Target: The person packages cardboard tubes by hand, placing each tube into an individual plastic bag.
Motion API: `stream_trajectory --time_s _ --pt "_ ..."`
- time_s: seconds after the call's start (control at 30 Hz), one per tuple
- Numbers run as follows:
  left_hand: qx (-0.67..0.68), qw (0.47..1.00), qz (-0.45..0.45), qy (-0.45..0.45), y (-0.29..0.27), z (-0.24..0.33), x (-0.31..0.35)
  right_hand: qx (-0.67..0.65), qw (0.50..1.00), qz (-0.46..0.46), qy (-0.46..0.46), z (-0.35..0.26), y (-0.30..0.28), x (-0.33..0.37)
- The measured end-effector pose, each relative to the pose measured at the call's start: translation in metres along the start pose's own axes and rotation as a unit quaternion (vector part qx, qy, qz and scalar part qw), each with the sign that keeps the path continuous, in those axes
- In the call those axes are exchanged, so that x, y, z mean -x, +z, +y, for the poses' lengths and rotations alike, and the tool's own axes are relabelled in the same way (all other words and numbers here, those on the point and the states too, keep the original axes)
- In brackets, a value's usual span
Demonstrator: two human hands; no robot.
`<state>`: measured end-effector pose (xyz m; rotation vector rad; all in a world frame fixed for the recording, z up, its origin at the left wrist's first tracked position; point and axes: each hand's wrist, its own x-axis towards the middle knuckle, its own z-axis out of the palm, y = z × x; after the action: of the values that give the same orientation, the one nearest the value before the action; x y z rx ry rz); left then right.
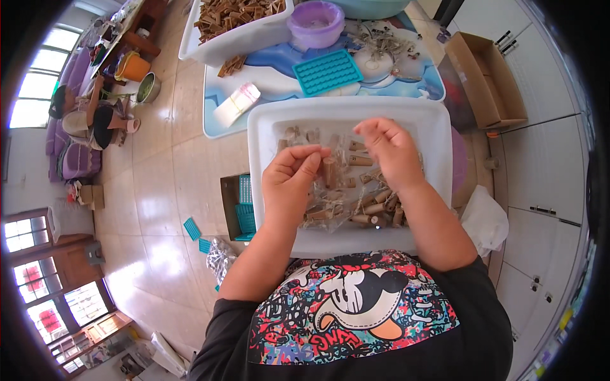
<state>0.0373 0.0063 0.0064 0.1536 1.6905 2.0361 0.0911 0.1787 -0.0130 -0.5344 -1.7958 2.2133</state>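
Over a white plastic tub (349, 109), my left hand (289, 184) pinches the top of a small clear plastic bag (329, 173) with a brown wooden tube-shaped piece in it. My right hand (395, 155) is raised to the right of it, thumb and fingertips pressed together. Whatever sits between those fingertips is too small to make out. Below both hands, the tub holds several brown tube-shaped pieces (361, 160), some loose and some in clear bags. My wrists partly cover the tub's contents.
Beyond the tub, a patterned table (273, 66) carries a teal ridged tray (327, 72), a purple basin (316, 24), a bundle of white slips (237, 105) and a white bin (241, 39) of wooden pieces. A cardboard box (483, 82) stands right. Another person (95, 120) sits far left.
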Motion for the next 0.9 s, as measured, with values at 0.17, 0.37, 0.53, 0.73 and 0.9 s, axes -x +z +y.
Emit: stream_trajectory --time_s 0.17,0.37,0.53,0.73,0.9 --pt "0.0 1.0 -0.003 -0.007 -0.002 0.004 0.001 0.06 0.994 -0.094 0.008 0.005 0.013 0.003" --pt "-0.018 1.0 -0.006 -0.01 -0.003 0.005 -0.002 0.036 0.996 -0.072 -0.022 0.012 0.015 0.005" --pt "0.015 0.999 0.026 -0.025 -0.003 0.008 -0.002 0.039 0.995 -0.076 -0.046 0.013 0.015 0.006" --pt "0.011 1.0 -0.009 0.008 -0.013 0.0 -0.003 -0.034 0.993 -0.108 0.027 0.011 0.007 0.003" --pt "-0.025 0.998 -0.04 0.041 -0.015 -0.001 -0.001 -0.02 0.992 -0.111 0.053 0.012 0.017 0.004"
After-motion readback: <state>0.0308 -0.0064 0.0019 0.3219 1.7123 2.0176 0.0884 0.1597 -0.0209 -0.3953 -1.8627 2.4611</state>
